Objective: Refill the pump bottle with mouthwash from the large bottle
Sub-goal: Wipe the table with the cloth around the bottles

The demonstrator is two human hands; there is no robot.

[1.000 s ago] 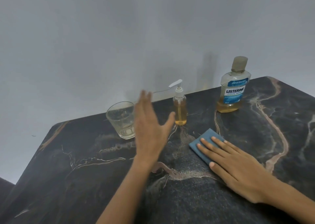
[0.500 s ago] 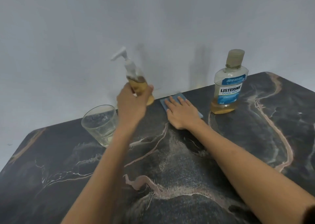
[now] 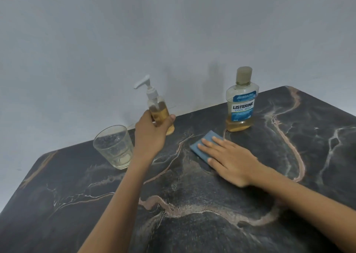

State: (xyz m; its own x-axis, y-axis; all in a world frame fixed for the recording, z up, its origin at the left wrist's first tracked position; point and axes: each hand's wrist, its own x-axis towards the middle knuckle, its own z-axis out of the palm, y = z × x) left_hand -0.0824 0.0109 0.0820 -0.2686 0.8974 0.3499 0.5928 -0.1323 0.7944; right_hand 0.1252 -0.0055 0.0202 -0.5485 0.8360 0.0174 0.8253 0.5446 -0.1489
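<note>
My left hand point(image 3: 151, 135) grips the small clear pump bottle point(image 3: 157, 106), which holds amber liquid and has a white pump head pointing left. The bottle tilts slightly, its base at or just above the table's far edge. The large mouthwash bottle point(image 3: 240, 102), capped, with a blue label and a little amber liquid at the bottom, stands upright at the back right. My right hand point(image 3: 229, 159) presses flat, fingers straight, on a blue cloth point(image 3: 200, 146) lying between the two bottles.
A clear drinking glass point(image 3: 114, 147) with a little liquid stands left of my left hand. The dark marble table point(image 3: 192, 214) ends at a grey wall point(image 3: 173, 31) behind the bottles.
My left hand took hold of the pump bottle, lifted it, and has lowered it toward the table. My right hand slid the blue cloth away and then back toward me.
</note>
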